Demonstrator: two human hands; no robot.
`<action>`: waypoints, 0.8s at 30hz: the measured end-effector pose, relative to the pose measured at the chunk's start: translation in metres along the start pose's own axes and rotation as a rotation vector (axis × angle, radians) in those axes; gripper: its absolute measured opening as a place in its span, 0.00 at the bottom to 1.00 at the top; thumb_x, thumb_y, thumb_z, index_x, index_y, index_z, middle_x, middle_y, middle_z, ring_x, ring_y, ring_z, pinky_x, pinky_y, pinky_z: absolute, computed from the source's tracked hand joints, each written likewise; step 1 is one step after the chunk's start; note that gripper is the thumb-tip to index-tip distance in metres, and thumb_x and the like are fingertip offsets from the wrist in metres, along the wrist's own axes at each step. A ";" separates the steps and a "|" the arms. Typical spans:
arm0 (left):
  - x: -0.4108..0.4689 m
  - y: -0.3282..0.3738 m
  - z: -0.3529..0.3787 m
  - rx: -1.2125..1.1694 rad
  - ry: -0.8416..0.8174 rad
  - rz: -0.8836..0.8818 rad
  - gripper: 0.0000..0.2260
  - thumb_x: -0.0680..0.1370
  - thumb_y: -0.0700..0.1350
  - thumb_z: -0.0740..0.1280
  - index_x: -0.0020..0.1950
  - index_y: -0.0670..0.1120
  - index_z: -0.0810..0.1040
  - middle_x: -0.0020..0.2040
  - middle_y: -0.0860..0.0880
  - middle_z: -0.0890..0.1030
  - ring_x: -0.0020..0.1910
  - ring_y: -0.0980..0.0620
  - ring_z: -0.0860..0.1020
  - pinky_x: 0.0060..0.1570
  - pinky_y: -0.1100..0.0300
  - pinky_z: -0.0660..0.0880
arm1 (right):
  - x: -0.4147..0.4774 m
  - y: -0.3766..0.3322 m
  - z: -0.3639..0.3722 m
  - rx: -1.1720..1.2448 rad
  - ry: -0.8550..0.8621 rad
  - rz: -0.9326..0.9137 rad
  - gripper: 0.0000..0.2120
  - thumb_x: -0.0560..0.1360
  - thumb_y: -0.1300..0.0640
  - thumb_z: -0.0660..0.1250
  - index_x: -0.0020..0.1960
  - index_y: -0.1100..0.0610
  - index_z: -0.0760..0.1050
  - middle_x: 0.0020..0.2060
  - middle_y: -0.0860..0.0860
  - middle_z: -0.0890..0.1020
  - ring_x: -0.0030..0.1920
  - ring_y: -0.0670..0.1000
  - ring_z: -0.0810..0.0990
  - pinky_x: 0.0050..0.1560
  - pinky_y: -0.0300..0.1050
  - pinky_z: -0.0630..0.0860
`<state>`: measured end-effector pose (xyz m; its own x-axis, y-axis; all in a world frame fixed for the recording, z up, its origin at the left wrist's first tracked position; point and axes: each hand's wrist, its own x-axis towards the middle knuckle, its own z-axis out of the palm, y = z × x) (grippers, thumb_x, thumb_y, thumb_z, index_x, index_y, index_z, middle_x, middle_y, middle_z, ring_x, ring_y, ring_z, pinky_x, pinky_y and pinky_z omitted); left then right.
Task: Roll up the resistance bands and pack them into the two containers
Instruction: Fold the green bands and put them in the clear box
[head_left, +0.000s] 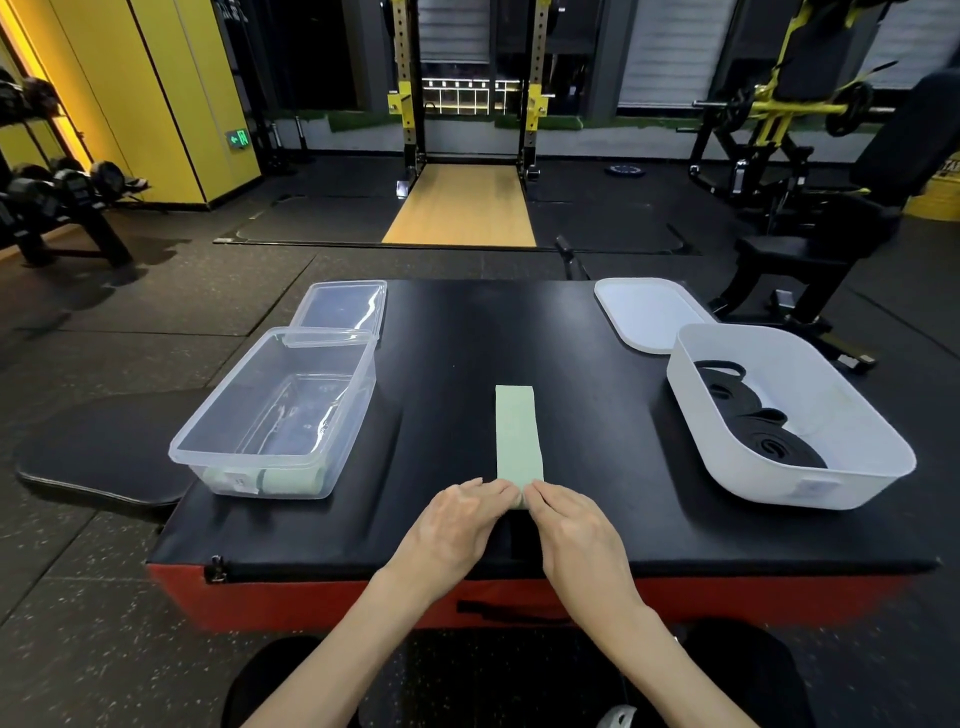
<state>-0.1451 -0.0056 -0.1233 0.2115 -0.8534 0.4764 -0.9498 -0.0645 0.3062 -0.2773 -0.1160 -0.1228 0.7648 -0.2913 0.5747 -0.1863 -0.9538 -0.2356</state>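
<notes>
I count two hands, my left hand (457, 525) and my right hand (576, 530), and one green band (517, 431) lying flat. There are two tubs: one clear tub (356, 410) and one white tub (769, 483). There are two lids as well, one clear lid (343, 306) and one white lid (644, 312). In the white tub I see black bands (769, 441), at least three coils, though I cannot count them exactly. In the clear tub I make out what look like two pale rolls (291, 480). There is one padded box (467, 332)
</notes>
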 end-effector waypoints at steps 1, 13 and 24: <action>0.000 0.001 -0.004 -0.018 0.003 -0.005 0.08 0.78 0.35 0.61 0.50 0.49 0.72 0.39 0.54 0.73 0.33 0.52 0.73 0.41 0.55 0.78 | 0.002 0.001 0.000 0.000 -0.007 0.002 0.17 0.64 0.71 0.75 0.52 0.61 0.81 0.46 0.51 0.83 0.47 0.51 0.82 0.51 0.43 0.79; -0.008 -0.004 -0.001 -0.005 0.094 0.013 0.11 0.72 0.36 0.68 0.53 0.42 0.80 0.47 0.46 0.84 0.41 0.50 0.84 0.38 0.57 0.81 | 0.005 0.001 0.006 -0.022 -0.055 0.037 0.14 0.65 0.72 0.72 0.48 0.59 0.78 0.43 0.50 0.81 0.45 0.52 0.81 0.46 0.44 0.80; 0.004 -0.013 0.003 -0.036 0.081 -0.031 0.04 0.78 0.40 0.60 0.48 0.45 0.74 0.39 0.44 0.81 0.34 0.45 0.79 0.30 0.53 0.78 | 0.000 0.000 0.015 -0.185 -0.104 0.065 0.26 0.65 0.69 0.69 0.64 0.66 0.74 0.61 0.60 0.78 0.62 0.58 0.77 0.59 0.53 0.76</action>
<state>-0.1326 -0.0103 -0.1279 0.2597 -0.8068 0.5307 -0.9339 -0.0699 0.3507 -0.2676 -0.1147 -0.1348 0.8053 -0.3530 0.4764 -0.3401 -0.9331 -0.1166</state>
